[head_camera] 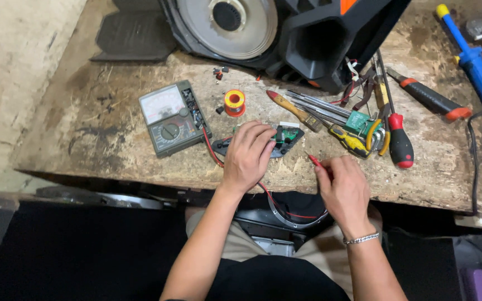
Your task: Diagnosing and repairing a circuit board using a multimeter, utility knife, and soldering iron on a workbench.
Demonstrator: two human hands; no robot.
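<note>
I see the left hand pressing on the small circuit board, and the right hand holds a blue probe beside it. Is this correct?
Not fully. In the head view the left hand does press on the small circuit board, but the probe in the right hand is red, not blue.

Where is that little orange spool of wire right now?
In the head view, the orange spool stands on the wooden bench, just right of the grey meter and above the left hand.

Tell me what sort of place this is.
Most likely an electronics repair bench. An analog multimeter and a solder spool lie on the worn wooden worktop, with screwdrivers nearby. The left hand rests on a small circuit board; the right hand holds a red probe.
</note>
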